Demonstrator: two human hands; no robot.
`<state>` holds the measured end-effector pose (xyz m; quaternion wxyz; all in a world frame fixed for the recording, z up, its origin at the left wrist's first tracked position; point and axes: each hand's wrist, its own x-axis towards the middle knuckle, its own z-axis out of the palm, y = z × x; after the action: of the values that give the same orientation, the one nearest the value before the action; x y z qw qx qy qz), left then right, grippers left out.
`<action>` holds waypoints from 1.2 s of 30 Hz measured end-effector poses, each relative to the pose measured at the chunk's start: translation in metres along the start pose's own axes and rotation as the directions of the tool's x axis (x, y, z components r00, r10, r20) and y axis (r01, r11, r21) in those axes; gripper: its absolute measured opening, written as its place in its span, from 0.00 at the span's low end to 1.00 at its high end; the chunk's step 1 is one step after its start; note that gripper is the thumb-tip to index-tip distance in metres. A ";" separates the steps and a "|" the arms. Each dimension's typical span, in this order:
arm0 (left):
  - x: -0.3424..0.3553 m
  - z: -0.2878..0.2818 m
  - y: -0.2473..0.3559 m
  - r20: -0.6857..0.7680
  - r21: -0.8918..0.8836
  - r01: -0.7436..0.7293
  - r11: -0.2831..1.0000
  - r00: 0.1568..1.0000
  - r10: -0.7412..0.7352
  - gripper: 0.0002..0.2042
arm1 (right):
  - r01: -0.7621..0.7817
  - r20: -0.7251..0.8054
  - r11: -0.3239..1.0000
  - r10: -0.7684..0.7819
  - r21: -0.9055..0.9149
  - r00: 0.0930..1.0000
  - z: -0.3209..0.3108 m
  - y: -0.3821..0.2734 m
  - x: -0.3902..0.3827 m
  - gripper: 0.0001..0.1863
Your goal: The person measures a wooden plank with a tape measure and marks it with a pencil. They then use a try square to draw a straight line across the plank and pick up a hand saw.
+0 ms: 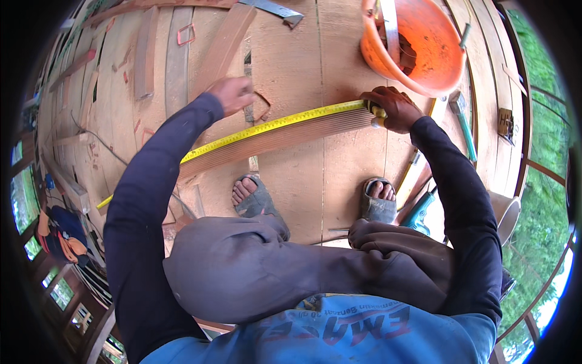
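A: What lies around the work?
B: A floor of pale, flat wooden planks [351, 164] spreads beneath everything. A long, finely grooved brown wooden board [285, 136] runs crosswise, ahead of the feet. Just beyond its right end is a round orange plastic bucket [439, 42]; past the left hand [233, 96] lies a squared reddish-brown timber beam [224, 51]. A green-handled hammer [465, 130] lies near the bucket.

A: Does anything stand in the way?
B: The person's long, dark blue left sleeve [142, 182] crosses over the board's left part.

A: What is hidden or unclear?
B: That sleeve covers the board's left end and a stretch of the narrow yellow tape measure [273, 125], which shows again farther left. The upper edge cuts off the bucket, and I can't name the dark scraps inside it. The right knee partly covers a rounded green power tool [418, 213].

A: And the surfaces?
B: The board has parallel ridges along its length; the beam is plain and straight-edged. The tape, a thin strip with fine dark marks, lies along the board's far edge.

A: The fingers?
B: The right hand's [397, 110] are bent tightly around the tape at the board's right end. The left hand's look curled but blurred, apart from the tape; I can't tell whether they hold anything.
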<state>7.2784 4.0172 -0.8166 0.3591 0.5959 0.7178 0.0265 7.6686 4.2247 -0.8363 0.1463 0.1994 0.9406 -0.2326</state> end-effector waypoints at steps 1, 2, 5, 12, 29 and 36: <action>0.013 -0.004 0.018 -0.022 0.071 -0.088 0.994 0.996 0.090 0.14 | 0.023 -0.016 1.000 -0.023 0.018 1.000 -0.003 0.001 0.003 0.33; 0.029 -0.004 0.036 -0.031 0.141 -0.185 0.973 0.981 0.191 0.15 | 0.034 -0.031 0.999 -0.033 0.033 0.999 -0.005 0.003 0.003 0.33; 0.066 -0.010 0.104 0.072 0.245 -0.202 0.948 0.979 0.190 0.16 | 0.051 -0.115 0.998 -0.048 0.026 0.992 -0.003 0.017 -0.010 0.33; 0.087 0.039 0.121 0.217 0.225 -0.176 0.958 0.968 0.127 0.13 | 0.052 -0.225 0.986 -0.015 0.156 0.974 -0.009 0.051 -0.029 0.32; 0.076 0.090 0.104 0.100 -0.081 -0.053 0.995 0.993 0.061 0.11 | -0.127 -0.175 0.990 0.136 0.061 0.975 -0.021 0.110 -0.062 0.32; 0.085 0.093 0.113 0.123 -0.086 -0.054 0.995 0.990 0.064 0.11 | -0.228 -0.185 0.971 0.211 -0.076 0.960 -0.017 0.131 -0.075 0.35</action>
<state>7.4208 4.0874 -0.8742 0.4270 0.6020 0.6742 0.0292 7.7891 4.3163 -0.8444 0.0971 0.3150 0.9320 -0.1506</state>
